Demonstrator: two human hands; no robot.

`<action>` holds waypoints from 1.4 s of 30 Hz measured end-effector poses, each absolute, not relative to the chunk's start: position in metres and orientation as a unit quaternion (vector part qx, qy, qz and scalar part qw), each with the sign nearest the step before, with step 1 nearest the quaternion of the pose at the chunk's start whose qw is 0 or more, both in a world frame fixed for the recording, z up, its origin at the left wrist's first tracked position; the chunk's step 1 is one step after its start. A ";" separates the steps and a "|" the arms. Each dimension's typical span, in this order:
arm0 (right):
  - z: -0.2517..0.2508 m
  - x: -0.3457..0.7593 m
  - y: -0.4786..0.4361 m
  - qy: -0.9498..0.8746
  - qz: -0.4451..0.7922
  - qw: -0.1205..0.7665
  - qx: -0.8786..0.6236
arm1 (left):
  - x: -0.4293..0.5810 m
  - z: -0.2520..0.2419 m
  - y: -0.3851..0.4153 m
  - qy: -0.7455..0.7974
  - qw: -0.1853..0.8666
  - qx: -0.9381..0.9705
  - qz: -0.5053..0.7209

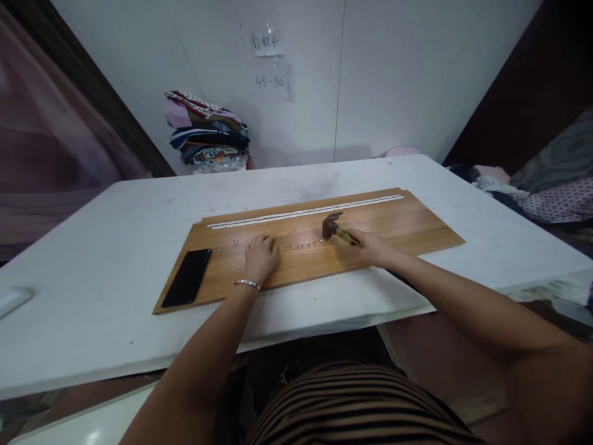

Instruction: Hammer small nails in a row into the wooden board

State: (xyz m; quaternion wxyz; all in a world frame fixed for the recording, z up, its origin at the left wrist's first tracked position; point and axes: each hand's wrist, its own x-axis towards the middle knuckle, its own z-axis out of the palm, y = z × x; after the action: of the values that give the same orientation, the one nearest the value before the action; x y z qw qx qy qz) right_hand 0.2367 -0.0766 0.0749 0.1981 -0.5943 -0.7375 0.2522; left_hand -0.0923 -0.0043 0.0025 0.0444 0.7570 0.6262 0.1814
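Right now my R hand [373,246] is closed round the hammer [337,228] handle, head down at the nail row [303,245] on the wood board [393,228]. L hand [260,257] rests curled, fingers together, on the board w/ a phone [187,277] just beside.

Dim room, soft overhead light, dark bowed corners, slight blur

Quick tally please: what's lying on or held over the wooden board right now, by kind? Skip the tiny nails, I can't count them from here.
Hammer, held in the right hand: 1
Black phone, lying on the board's left end: 1
White strip along the far edge of the wooden board: 1
Left hand, resting on the board: 1
Total: 3 things, plus the 2 hands.
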 end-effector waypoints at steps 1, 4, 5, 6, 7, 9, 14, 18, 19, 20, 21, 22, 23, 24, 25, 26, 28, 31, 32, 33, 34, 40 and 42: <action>0.075 0.236 -0.077 -0.736 0.252 0.195 -0.597 | -0.092 0.003 -0.004 0.626 0.046 0.757 0.183; 0.075 0.236 -0.077 -0.732 0.252 0.185 -0.606 | -0.092 0.003 -0.005 0.626 0.049 0.756 0.183; 0.075 0.236 -0.077 -0.731 0.253 0.185 -0.606 | -0.092 0.003 -0.004 0.626 0.049 0.756 0.182; 0.075 0.236 -0.077 -0.731 0.255 0.188 -0.604 | -0.092 0.003 -0.004 0.627 0.049 0.756 0.181; 0.075 0.236 -0.077 -0.732 0.257 0.190 -0.602 | -0.092 0.003 -0.004 0.627 0.048 0.757 0.179; 0.074 0.237 -0.076 -0.733 0.261 0.195 -0.597 | -0.093 0.003 -0.004 0.626 0.046 0.758 0.176; 0.071 0.239 -0.074 -0.740 0.262 0.207 -0.584 | -0.093 0.002 -0.004 0.625 0.041 0.760 0.174; 0.069 0.240 -0.075 -0.736 0.258 0.193 -0.596 | -0.093 0.002 -0.004 0.628 0.043 0.757 0.174; 0.068 0.240 -0.075 -0.734 0.257 0.192 -0.599 | -0.093 0.002 -0.003 0.629 0.045 0.756 0.175; 0.068 0.240 -0.075 -0.732 0.257 0.194 -0.601 | -0.093 0.002 -0.003 0.629 0.047 0.756 0.177; 0.067 0.240 -0.075 -0.731 0.258 0.196 -0.601 | -0.093 0.002 -0.003 0.628 0.049 0.756 0.178; 0.067 0.240 -0.075 -0.730 0.258 0.200 -0.600 | -0.094 0.002 -0.003 0.627 0.049 0.756 0.178; 0.066 0.240 -0.075 -0.730 0.258 0.203 -0.600 | -0.094 0.002 -0.003 0.626 0.049 0.757 0.178; 0.066 0.241 -0.074 -0.730 0.256 0.206 -0.599 | -0.094 0.003 -0.003 0.625 0.047 0.759 0.177; 0.066 0.241 -0.074 -0.731 0.254 0.208 -0.598 | -0.094 0.003 -0.004 0.624 0.046 0.760 0.176; 0.066 0.241 -0.074 -0.733 0.252 0.210 -0.597 | -0.094 0.003 -0.004 0.624 0.045 0.760 0.176; 0.066 0.242 -0.073 -0.736 0.247 0.213 -0.593 | -0.094 0.003 -0.004 0.624 0.045 0.760 0.176; 0.067 0.241 -0.074 -0.735 0.248 0.203 -0.598 | -0.094 0.003 -0.004 0.628 0.044 0.757 0.176; 0.067 0.241 -0.074 -0.732 0.250 0.198 -0.602 | -0.094 0.002 -0.004 0.629 0.044 0.756 0.175; 0.067 0.240 -0.074 -0.730 0.252 0.194 -0.605 | -0.094 0.002 -0.003 0.629 0.044 0.756 0.175; 0.067 0.240 -0.075 -0.728 0.253 0.193 -0.607 | -0.094 0.002 -0.003 0.629 0.045 0.756 0.175; 0.069 0.240 -0.074 -0.734 0.262 0.212 -0.589 | -0.092 0.004 -0.005 0.630 0.043 0.756 0.172; 0.069 0.240 -0.074 -0.735 0.266 0.215 -0.585 | -0.092 0.005 -0.005 0.630 0.041 0.758 0.167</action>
State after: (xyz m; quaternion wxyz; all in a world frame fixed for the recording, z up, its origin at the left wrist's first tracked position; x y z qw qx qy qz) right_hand 0.2397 -0.0743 0.0690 0.2153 -0.5850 -0.7355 0.2656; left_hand -0.0920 -0.0052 0.0051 0.0409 0.7576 0.6297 0.1669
